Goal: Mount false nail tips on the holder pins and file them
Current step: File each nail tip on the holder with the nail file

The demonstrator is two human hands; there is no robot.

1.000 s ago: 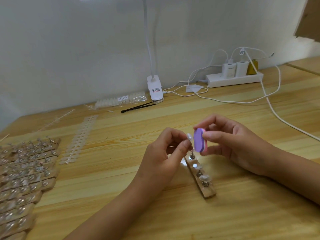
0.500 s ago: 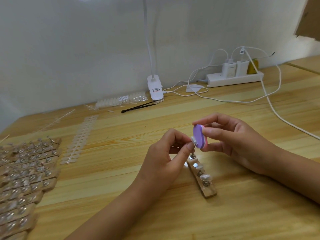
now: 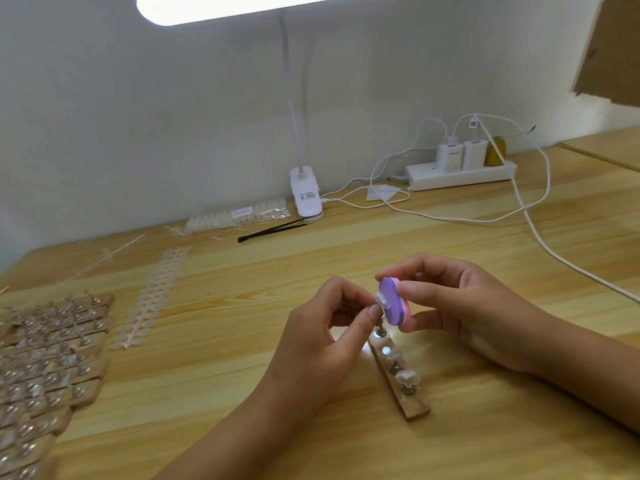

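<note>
A small wooden holder strip [image 3: 412, 407] with metal pins lies on the table in front of me. Clear nail tips [image 3: 408, 376] sit on its near pins. My left hand [image 3: 322, 337] pinches a clear nail tip [image 3: 381, 299] that stands on the far pin. My right hand [image 3: 464, 306] grips a small purple and pink file block [image 3: 393, 304] between thumb and fingers. The block's purple face lies against the pinched tip.
Many filled holder strips [image 3: 45, 362] cover the left of the table, beside a strip of loose tips [image 3: 152, 296]. At the back stand a clip lamp base [image 3: 306, 199], black tweezers [image 3: 270, 230], a bag of tips [image 3: 239, 216] and a power strip [image 3: 460, 173] with white cables [image 3: 540, 233].
The file block has slid a little up and down against the tip between frames. My head has tilted up, bringing the lamp's light bar into view.
</note>
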